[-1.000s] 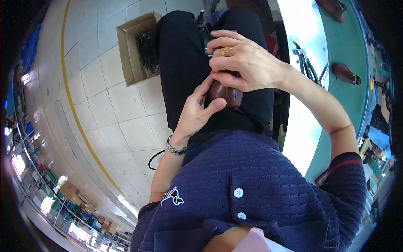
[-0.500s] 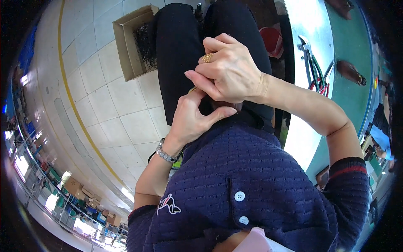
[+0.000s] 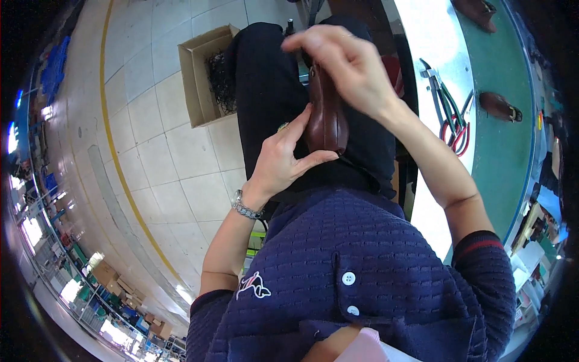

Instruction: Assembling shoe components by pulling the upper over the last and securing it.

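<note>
A dark brown leather shoe (image 3: 325, 123) rests between my thighs, its rounded heel toward my body. My left hand (image 3: 280, 158) is closed on it, thumb across the heel end and fingers along its left side. Over the far part of the shoe hovers my right hand (image 3: 356, 72), fingers pointing left and smeared by motion. Whether those fingers hold anything cannot be made out. The right hand and wrist cover part of the shoe's upper side.
On the left floor stands an open cardboard box (image 3: 194, 90) with tangled black bits. To my right, a white bench edge (image 3: 431, 169) carries green-handled pliers (image 3: 443, 96) and red-handled scissors (image 3: 461, 136). Beyond, a green surface (image 3: 503, 160) bears another brown shoe (image 3: 499, 106).
My right hand has lifted off the left hand and moved away from my body, uncovering the shoe. The left hand keeps its hold on the heel end.
</note>
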`<state>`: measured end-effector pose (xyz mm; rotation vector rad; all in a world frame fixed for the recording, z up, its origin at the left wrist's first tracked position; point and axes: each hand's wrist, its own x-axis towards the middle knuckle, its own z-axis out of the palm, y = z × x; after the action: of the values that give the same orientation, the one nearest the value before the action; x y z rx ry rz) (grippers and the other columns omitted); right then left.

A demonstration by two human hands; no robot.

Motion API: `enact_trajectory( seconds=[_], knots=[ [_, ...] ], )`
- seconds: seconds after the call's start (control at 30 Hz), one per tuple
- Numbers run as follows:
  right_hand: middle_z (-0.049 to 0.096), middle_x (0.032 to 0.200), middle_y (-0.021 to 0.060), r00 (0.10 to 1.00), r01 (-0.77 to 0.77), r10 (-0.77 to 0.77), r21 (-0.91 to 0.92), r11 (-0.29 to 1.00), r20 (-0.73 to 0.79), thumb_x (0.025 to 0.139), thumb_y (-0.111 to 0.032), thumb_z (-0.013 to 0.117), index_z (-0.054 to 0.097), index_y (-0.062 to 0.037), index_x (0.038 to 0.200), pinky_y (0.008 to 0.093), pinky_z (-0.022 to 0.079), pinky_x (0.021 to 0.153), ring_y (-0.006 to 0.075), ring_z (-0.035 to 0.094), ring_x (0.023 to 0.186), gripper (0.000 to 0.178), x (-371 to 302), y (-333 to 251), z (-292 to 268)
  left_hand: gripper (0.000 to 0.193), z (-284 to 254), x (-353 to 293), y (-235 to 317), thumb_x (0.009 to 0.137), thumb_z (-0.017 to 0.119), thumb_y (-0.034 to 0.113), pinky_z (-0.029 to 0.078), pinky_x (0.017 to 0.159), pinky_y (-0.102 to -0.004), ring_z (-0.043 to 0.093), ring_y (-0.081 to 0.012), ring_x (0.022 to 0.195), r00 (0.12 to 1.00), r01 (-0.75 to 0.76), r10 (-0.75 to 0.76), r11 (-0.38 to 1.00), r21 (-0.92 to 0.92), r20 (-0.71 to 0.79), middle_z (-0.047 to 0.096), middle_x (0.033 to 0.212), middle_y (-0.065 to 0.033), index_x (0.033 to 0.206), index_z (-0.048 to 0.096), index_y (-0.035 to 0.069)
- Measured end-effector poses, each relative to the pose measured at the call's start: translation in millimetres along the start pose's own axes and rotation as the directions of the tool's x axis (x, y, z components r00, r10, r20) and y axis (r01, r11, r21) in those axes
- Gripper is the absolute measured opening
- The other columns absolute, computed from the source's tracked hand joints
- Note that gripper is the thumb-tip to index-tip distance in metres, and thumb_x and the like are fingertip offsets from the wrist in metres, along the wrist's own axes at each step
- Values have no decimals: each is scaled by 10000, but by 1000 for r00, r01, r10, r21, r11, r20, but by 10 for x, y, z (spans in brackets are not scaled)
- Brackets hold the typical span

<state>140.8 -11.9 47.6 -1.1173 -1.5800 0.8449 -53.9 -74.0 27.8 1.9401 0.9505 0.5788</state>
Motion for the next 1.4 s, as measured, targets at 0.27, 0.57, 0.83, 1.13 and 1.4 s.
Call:
enact_trajectory(
  seconds=[0.27, 0.57, 0.83, 1.13, 1.4],
  knots=[
    [505, 1383, 111, 811, -568, 575, 380, 730, 108, 1045, -424, 283, 407, -57, 1434, 373, 327, 1101, 227, 468, 1277, 549, -725, 371, -239, 869, 220, -48, 13, 745, 775, 443, 540, 869, -353, 655, -312, 1046, 989, -99, 121, 967, 237, -81, 602, 1210, -255, 1311, 446, -128],
    [498, 1360, 101, 642, -723, 698, 553, 414, 317, 1006, -526, 366, 409, -60, 1425, 353, 300, 1094, 190, 444, 1252, 628, -760, 496, 104, 895, 228, -79, -13, 721, 792, 436, 536, 889, -339, 645, -308, 1071, 987, -103, 135, 950, 296, -89, 575, 1250, -264, 1299, 437, -147],
    [590, 1217, 64, 869, -386, 494, 660, 644, 25, 1006, -486, 419, 477, -35, 1339, 299, 405, 984, 129, 538, 1082, 563, -272, 127, -304, 939, -168, 463, 426, 699, 804, 421, 509, 939, -347, 605, -331, 1141, 925, -336, 375, 882, 330, -61, 528, 1304, -286, 1305, 408, -178],
    [618, 1052, 65, 808, -91, 444, 662, 744, -388, 1016, -484, 387, 543, -28, 1201, 270, 486, 808, 106, 580, 885, 516, 333, -171, -1148, 938, -189, 1709, 843, 720, 789, 434, 500, 948, -351, 587, -341, 1161, 716, -649, 698, 660, 378, 12, 519, 1309, -292, 1307, 400, -187],
    [613, 1080, 49, 829, -53, 375, 609, 791, -414, 1013, -453, 428, 522, -23, 1251, 280, 450, 899, 112, 562, 961, 500, 168, 130, -1403, 921, -111, 1903, 916, 720, 798, 396, 509, 934, -351, 593, -329, 1153, 723, -674, 685, 672, 308, 87, 518, 1323, -269, 1321, 393, -173]
  ],
)
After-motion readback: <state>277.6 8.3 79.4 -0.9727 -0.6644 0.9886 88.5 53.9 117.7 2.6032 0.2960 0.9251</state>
